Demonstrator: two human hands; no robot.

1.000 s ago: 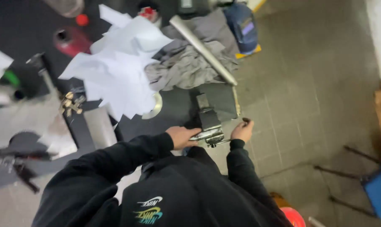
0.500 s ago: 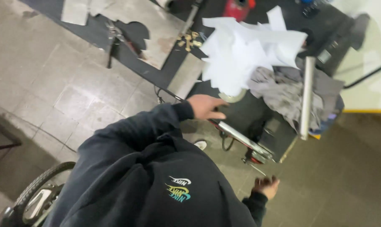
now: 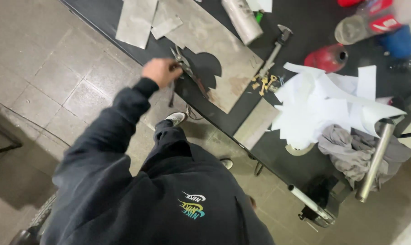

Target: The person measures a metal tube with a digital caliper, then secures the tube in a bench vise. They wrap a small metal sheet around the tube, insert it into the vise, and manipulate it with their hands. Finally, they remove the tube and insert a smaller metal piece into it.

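The snips (image 3: 189, 75) are found at the near edge of the bench (image 3: 305, 22), on a sheet of metal (image 3: 214, 54), with the left hand (image 3: 159, 71) laid on them. Keys (image 3: 263, 82) are placed to the right of the sheet, below a long-handled tool (image 3: 276, 47). Further right, paper sheets (image 3: 323, 106) are piled, with a rag (image 3: 350, 152) and a tube (image 3: 374, 159) beside them.

Counter (image 3: 305, 13), near edge: bare dark strip between snips (image 3: 189, 75) and white paper heap (image 3: 323, 109), passable. Obstacles: sheet-metal pieces (image 3: 214, 41) at far corner, keys (image 3: 264, 81), red can (image 3: 328, 58), grey rag (image 3: 350, 152), steel tube (image 3: 373, 161).
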